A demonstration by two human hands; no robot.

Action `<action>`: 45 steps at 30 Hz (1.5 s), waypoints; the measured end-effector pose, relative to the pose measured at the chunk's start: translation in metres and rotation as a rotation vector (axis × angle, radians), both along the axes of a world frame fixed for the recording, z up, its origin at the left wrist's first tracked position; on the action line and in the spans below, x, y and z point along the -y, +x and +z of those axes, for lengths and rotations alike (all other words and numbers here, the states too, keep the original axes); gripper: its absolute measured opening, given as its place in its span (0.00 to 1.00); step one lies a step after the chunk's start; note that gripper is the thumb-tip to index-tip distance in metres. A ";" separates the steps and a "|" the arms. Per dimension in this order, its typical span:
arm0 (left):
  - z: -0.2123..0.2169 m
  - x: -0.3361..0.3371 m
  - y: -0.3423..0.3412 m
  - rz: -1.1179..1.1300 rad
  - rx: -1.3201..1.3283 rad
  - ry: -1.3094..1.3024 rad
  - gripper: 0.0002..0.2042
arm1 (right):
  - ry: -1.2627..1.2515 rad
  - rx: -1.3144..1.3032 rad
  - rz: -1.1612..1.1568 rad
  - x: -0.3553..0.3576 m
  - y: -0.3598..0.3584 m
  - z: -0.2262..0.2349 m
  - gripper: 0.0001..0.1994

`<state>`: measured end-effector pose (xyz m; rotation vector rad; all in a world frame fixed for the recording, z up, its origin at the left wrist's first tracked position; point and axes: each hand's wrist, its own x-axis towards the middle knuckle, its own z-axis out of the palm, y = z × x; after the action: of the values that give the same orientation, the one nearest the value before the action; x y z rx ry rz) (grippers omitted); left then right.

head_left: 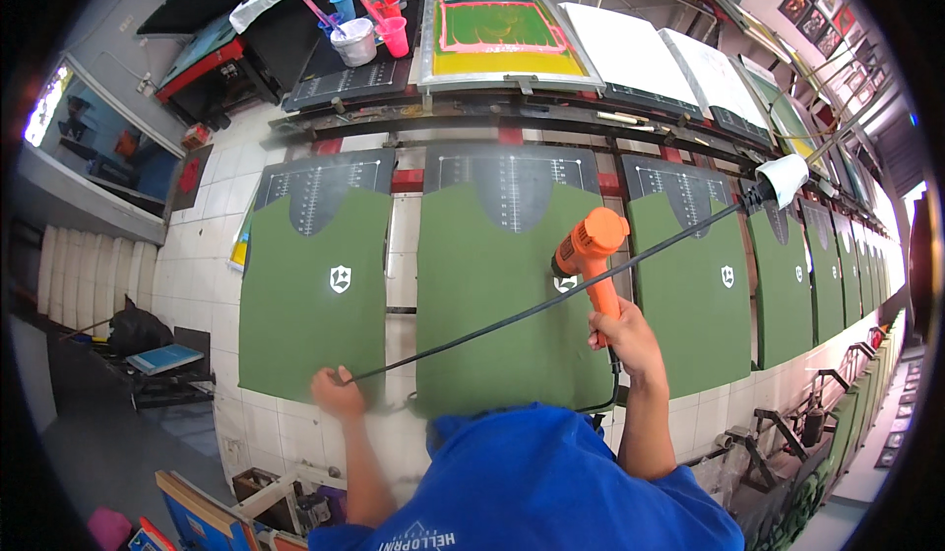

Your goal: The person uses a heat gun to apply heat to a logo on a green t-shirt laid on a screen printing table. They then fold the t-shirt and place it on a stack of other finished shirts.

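Note:
My right hand [630,339] is wrapped round the handle of an orange heat gun [594,236]. Its dark nozzle points down over the white shield print [566,283] on the middle green shirt piece [502,325], partly hiding the print. Over the lower right of the left green shirt piece [310,325], my left hand [340,394] grips a black cable [497,325]. That cable runs taut across the middle piece, passing in front of the gun, up to the right. Another white shield print [341,278] shows uncovered on the left piece.
Dark boards [512,192] with ruler markings carry the shirts, and several more shirts line up to the right. Behind stand a framed printing screen [428,59], a white tub [356,44] and a pink cup [394,37]. A white cone-shaped piece [785,177] hangs where the cable ends.

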<state>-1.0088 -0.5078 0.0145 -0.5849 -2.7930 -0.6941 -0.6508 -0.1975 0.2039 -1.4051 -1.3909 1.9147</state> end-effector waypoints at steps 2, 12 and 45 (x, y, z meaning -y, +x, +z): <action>0.001 0.000 0.002 -0.002 -0.006 -0.004 0.11 | 0.057 0.012 -0.015 0.006 -0.002 -0.005 0.11; -0.002 0.000 0.002 -0.021 -0.064 -0.007 0.11 | 0.014 -0.020 -0.030 -0.002 0.007 -0.006 0.10; -0.003 0.002 0.002 -0.010 -0.053 -0.021 0.11 | -0.011 0.005 -0.046 0.005 0.024 -0.005 0.13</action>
<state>-1.0072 -0.5098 0.0116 -0.6127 -2.7532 -0.6421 -0.6270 -0.2025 0.1993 -1.4351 -1.3411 1.8938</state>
